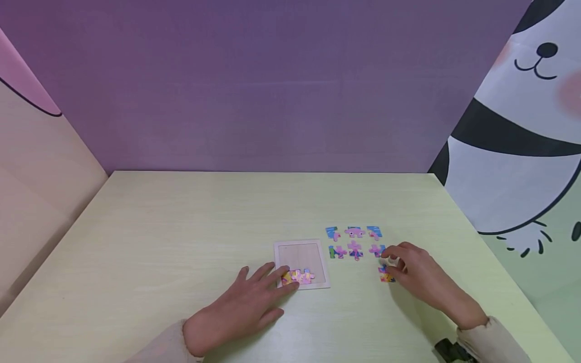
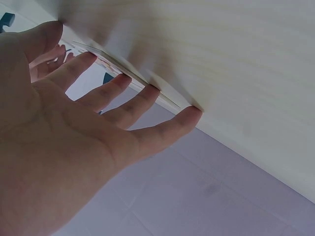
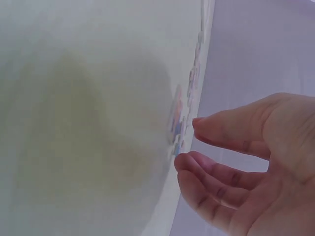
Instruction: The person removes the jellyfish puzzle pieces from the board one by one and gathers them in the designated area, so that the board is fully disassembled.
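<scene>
My left hand point(image 1: 242, 306) lies with spread fingers over the lower left of a pale square puzzle tray point(image 1: 323, 272), fingertips touching it. Joined yellow and pink puzzle pieces point(image 1: 303, 276) lie along the tray's bottom; fingers partly cover them. Over at the right, my right hand point(image 1: 419, 275) is above a loose orange and purple puzzle piece point(image 1: 385, 275). Its thumb and fingers are bent and apart, with nothing visible between them in the right wrist view. The left wrist view shows the left fingers point(image 2: 142, 101) spread along the tray's edge.
Two rows of loose puzzle pieces point(image 1: 355, 247) lie to the right of the tray. A purple wall point(image 1: 272, 91) stands behind the table point(image 1: 181, 217). A black object point(image 1: 449, 349) sits at the right sleeve.
</scene>
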`<state>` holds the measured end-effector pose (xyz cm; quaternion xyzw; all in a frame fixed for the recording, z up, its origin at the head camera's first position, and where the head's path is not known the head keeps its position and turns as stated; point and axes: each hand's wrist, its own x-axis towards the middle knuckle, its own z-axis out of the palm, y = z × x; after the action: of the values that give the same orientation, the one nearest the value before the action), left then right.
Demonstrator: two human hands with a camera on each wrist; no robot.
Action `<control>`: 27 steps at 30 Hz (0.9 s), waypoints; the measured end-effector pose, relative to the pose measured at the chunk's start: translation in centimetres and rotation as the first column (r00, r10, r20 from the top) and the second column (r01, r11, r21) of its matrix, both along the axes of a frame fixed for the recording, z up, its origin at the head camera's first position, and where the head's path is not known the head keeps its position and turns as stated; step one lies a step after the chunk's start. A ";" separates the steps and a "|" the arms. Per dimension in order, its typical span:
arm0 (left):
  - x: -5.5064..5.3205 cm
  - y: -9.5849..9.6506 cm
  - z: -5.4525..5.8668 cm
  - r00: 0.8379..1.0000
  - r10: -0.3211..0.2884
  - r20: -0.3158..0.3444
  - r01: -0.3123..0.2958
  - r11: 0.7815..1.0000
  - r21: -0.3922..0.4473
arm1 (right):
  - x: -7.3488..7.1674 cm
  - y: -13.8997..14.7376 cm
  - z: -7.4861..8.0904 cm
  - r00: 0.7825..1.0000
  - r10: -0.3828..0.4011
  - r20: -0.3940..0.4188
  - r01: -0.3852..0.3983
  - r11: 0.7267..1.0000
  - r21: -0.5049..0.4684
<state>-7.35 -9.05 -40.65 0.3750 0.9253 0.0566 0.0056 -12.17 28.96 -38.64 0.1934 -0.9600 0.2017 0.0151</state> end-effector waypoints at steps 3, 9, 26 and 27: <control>0.0 0.0 0.1 1.000 0.002 0.003 -0.002 1.000 0.002 | 0.0 -0.3 0.2 1.000 0.000 -0.012 0.000 1.000 -0.019; 0.1 0.0 0.1 1.000 0.007 0.009 -0.007 1.000 0.005 | -0.1 -1.6 0.9 1.000 0.017 0.014 -0.016 0.998 -0.053; -0.1 0.0 -0.3 1.000 -0.001 0.002 0.001 1.000 0.004 | -0.9 -7.7 1.3 0.966 0.237 -0.099 -0.244 0.968 -0.060; -0.2 0.1 -0.3 1.000 -0.001 0.000 0.001 1.000 0.000 | -1.0 -8.3 1.3 0.964 0.249 -0.091 -0.255 0.965 -0.055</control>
<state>-7.50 -8.99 -40.99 0.3754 0.9251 0.0567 0.0056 -13.13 20.63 -37.38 0.3216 -0.9189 0.2256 0.0358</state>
